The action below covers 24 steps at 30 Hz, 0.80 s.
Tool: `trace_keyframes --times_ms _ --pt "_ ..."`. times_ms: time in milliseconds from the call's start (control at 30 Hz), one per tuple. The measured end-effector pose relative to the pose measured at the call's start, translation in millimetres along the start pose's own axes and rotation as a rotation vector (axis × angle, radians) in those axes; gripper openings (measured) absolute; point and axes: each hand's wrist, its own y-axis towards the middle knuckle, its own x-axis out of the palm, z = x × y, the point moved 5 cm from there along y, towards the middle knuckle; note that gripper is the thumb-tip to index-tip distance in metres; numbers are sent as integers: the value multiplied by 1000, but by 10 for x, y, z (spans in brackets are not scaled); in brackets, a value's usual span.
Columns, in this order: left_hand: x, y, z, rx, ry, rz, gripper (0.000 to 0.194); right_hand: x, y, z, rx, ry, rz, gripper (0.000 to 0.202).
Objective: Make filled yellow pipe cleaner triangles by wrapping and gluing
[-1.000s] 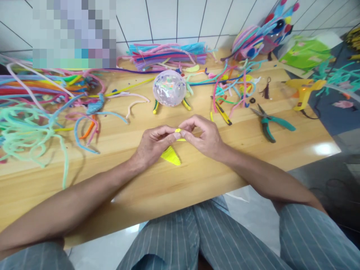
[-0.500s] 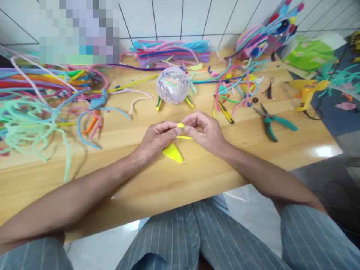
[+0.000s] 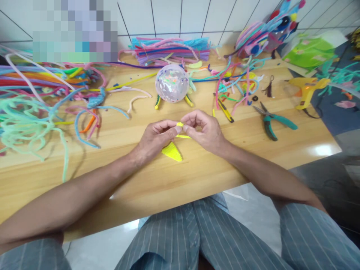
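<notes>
Between the fingertips of both hands is a small folded piece of yellow pipe cleaner, with a straight length of it showing just below. My left hand pinches it from the left, thumb against fingers. From the other side my right hand pinches the same piece, its fingers curled. A flat yellow triangle, seemingly made of pipe cleaner rows, lies on the wooden table just below my left hand. Beyond the hands sits a clear ball with coloured bits inside, with two green-and-yellow legs in front.
Teal-handled pliers, a yellow utility knife and a yellow glue gun lie to the right. Bundled pipe cleaners rest by the wall. Loose mint-green ones spread at the left. Finished-looking colourful figures stand at the back right.
The view has shifted very slightly. Both hands keep their pinch on the yellow pipe cleaner, with hardly any visible movement.
</notes>
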Motion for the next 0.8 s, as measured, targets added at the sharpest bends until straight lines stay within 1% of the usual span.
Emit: trace_keyframes --times_ms 100,200,267,300,333,367,433,500,533,567,600,633,667,733,800 --pt "-1 -3 -6 5 -24 11 28 -11 0 -30 -13 3 7 31" --pt "-2 1 18 -18 -70 48 30 -91 20 -73 -55 -23 77 30" --pt "5 5 86 -21 -126 50 31 -161 42 -66 -45 -34 130 35" --pt "11 6 140 -8 -145 35 31 -182 53 -52 -33 -42 134 37" --pt "15 4 204 14 -151 12 30 -178 62 -38 -30 -55 103 40" --pt "20 -2 269 38 -140 -18 28 -147 64 -32 -45 -73 36 42" --pt "41 -22 362 42 -99 -115 26 -8 31 -44 -123 -116 -186 42" --pt "92 -56 368 -51 -61 -280 25 152 -52 -86 -222 -146 -396 35" --pt "115 -75 352 -109 -49 -359 26 209 -92 -116 -261 -157 -454 30" --pt "132 -89 338 -156 -47 -419 26 244 -123 -154 -294 -165 -480 25" --pt "135 -91 333 -180 -58 -445 27 255 -141 -197 -321 -170 -483 21" --pt "126 -78 340 -180 -85 -436 28 238 -144 -243 -339 -175 -460 21" --pt "107 -54 356 -161 -123 -398 29 195 -134 -290 -347 -179 -422 22" --pt "53 7 393 -98 -210 -273 31 32 -79 -372 -312 -192 -300 27" --pt "2 56 394 -52 -269 -140 30 -212 -8 -441 -235 -207 -134 31"
